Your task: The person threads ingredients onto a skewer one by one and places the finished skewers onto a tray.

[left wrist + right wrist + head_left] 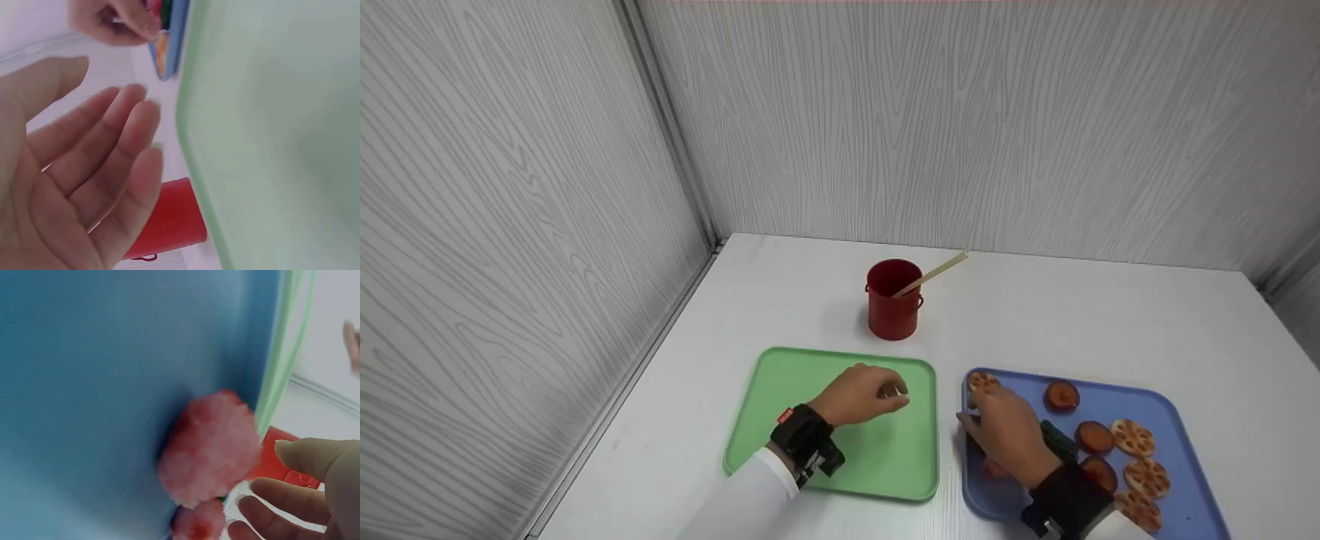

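Fingers (pixel 143 121) curve loosely, thumbs (pixel 56 80) apart: green tray (pixel 787 382) lies beneath my left hand (pixel 859 394), blue tray (pixel 1110 399) beneath my right hand (pixel 1009 429), red bucket (pixel 892 316) beyond.

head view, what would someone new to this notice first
Probably the red bucket, standing beyond the green tray with something thin and pale leaning out to the right. Next, perhaps, the blue tray on the right, bearing holed slices and other food-like pieces, with the right hand over its left part.
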`<state>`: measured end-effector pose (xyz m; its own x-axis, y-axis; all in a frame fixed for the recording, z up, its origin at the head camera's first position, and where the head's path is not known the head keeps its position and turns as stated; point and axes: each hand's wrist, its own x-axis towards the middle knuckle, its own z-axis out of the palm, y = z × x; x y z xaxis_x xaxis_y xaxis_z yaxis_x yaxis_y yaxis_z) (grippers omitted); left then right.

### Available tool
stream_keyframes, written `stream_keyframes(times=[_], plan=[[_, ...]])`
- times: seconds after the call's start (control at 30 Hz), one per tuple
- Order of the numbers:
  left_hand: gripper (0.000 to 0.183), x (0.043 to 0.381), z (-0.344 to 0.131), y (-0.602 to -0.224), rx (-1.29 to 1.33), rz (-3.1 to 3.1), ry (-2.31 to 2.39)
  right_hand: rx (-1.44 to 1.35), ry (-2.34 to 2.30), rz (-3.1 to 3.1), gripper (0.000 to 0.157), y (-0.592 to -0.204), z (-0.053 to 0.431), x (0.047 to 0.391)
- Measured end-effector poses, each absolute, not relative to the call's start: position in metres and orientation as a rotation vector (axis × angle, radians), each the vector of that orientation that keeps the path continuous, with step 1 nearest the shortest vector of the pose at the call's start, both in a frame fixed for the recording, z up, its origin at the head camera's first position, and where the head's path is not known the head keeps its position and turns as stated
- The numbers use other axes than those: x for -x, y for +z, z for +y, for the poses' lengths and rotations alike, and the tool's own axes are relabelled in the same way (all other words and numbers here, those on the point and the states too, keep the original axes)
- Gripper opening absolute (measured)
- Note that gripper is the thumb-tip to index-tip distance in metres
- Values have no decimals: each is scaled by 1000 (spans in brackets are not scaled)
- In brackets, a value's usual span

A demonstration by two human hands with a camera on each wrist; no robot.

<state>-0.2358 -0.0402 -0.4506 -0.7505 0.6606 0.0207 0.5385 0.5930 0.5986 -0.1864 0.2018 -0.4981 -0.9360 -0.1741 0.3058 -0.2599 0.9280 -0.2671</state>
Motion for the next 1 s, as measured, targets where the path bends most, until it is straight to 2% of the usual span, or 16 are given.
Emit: stream_keyframes(times=[0.23, 0.4, 0.63, 0.87, 1.0], plan=[[14, 262, -22, -440, -942, 2824, 1161, -256, 508, -2910, 17, -488, 200, 165], [12, 283, 1, -440, -878, 2986, 1272, -225, 551, -2974, 19, -481, 197, 150], [18, 310, 26, -434, -787, 3172, 1320, -263, 552, -2960, 19, -477, 191, 134], [34, 330, 24, -430, -682, 3281, 1126, -290, 567, -2904, 16, -472, 185, 147], [35, 334, 22, -434, -710, 3281, 1137, -289, 550, -2833, 16, -470, 185, 159]])
